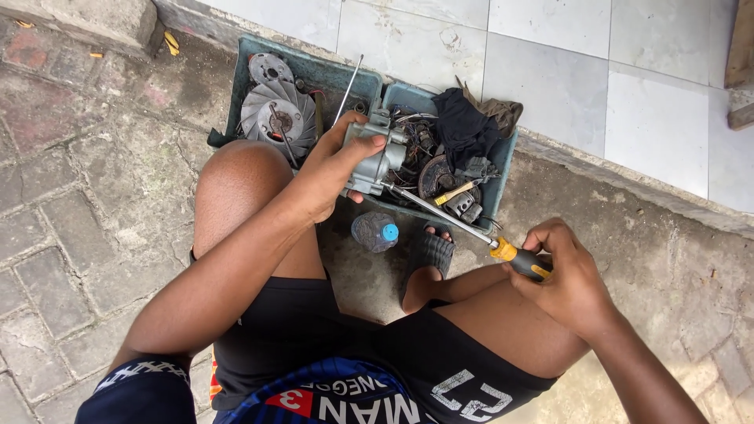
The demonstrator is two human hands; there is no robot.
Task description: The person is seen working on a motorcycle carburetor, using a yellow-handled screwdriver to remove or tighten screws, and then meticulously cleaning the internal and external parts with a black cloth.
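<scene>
My left hand [334,169] grips a grey metal engine part [369,161], a carburetor-like casting, holding it above my left knee at the tray's near edge. My right hand [565,271] is closed around the yellow-and-black handle of a long screwdriver [448,216]. Its steel shaft runs up and left, and the tip meets the lower side of the grey part. I am squatting, with both bare knees below the hands.
A teal plastic tray [314,71] holds a finned metal fan wheel [276,114], a dark cloth [463,126], wires and several small parts. A plastic bottle with a blue cap [377,232] stands on the brick ground between my legs. A white tiled step [550,71] lies beyond.
</scene>
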